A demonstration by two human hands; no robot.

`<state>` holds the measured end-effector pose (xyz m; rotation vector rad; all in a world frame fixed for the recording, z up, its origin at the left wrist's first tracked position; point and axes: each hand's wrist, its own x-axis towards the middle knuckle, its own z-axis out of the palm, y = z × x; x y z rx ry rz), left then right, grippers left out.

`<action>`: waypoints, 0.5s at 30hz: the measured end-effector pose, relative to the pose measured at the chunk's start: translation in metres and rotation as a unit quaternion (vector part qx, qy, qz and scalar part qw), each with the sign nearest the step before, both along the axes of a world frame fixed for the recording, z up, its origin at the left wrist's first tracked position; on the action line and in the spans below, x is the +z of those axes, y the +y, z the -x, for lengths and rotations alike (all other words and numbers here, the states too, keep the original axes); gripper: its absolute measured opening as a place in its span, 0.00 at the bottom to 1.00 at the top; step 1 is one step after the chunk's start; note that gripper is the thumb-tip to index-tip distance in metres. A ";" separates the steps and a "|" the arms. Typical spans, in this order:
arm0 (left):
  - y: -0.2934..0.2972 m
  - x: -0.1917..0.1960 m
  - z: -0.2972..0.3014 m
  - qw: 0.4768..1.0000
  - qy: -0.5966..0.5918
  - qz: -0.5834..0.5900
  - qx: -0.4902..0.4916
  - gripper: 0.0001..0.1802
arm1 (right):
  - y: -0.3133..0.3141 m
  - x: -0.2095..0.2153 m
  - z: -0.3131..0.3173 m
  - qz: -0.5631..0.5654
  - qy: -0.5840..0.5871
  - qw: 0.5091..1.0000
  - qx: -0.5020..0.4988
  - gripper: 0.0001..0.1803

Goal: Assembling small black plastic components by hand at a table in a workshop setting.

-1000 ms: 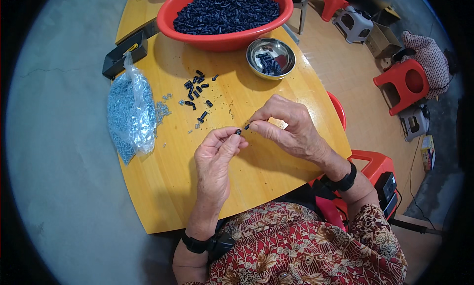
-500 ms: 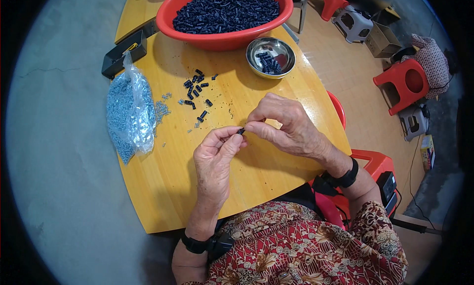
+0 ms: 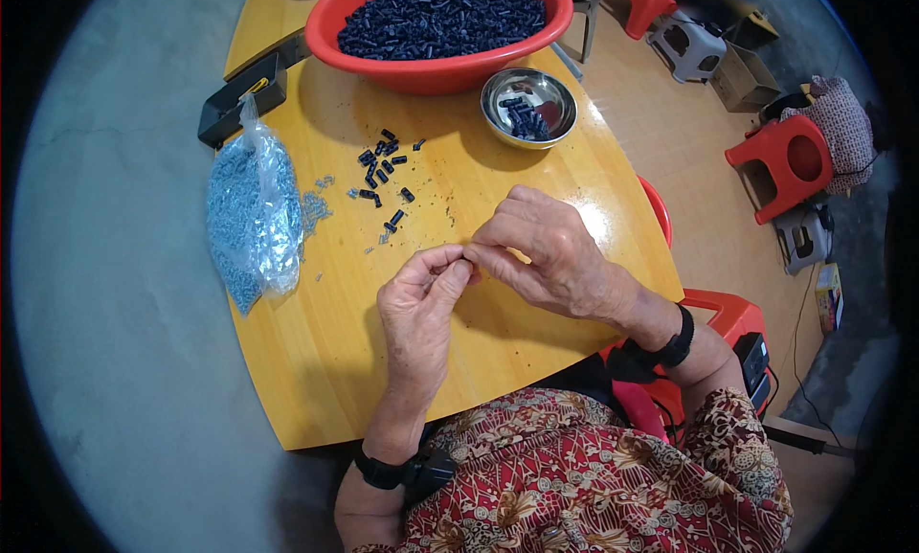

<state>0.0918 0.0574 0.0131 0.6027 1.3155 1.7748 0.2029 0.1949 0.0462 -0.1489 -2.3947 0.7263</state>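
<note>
I judge assembly mid-step: my left hand point(image 3: 418, 299) and right hand point(image 3: 546, 251) pinch together, fingertips touching, contents hidden; next needs another small black plastic piece point(image 3: 383, 165) off the yellow wooden desk point(image 3: 316, 361).

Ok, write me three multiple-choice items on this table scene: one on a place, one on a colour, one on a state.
1. Where does the small steel bowl stand?
A. right of the big basin
B. on the floor
C. inside the clear bag

2. What colour is the big basin?
A. green
B. red
C. white

3. How are the two hands placed?
A. flat on the table, far apart
B. both inside the basin
C. fingertips brought together above the table

Answers:
1 A: the bowl sits on the yellow table by the basin's right rim.
2 B: its rim and wall are red.
3 C: the left hand and right hand meet at the fingertips; whatever they pinch is hidden.
</note>
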 end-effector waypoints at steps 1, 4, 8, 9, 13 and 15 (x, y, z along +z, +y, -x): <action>0.000 -0.002 0.000 1.000 -0.004 -0.003 -0.002 0.09 | -0.001 -0.004 0.000 0.012 0.018 1.000 0.000 0.07; -0.002 -0.006 -0.001 0.999 -0.035 0.004 -0.003 0.09 | -0.008 -0.015 -0.001 0.024 0.034 0.999 -0.031 0.07; -0.002 -0.010 -0.002 0.999 -0.053 -0.004 -0.005 0.08 | -0.016 -0.026 -0.002 0.023 0.035 0.998 -0.048 0.07; -0.002 -0.009 -0.002 0.999 -0.047 -0.002 -0.005 0.08 | -0.017 -0.028 -0.002 0.020 0.038 0.998 -0.053 0.07; -0.002 -0.009 0.001 0.995 -0.093 0.015 -0.008 0.09 | -0.019 -0.032 -0.003 0.009 0.053 0.997 -0.064 0.14; 0.000 -0.004 0.004 0.991 -0.129 0.014 -0.013 0.09 | -0.017 -0.031 -0.003 0.004 0.046 0.997 -0.063 0.17</action>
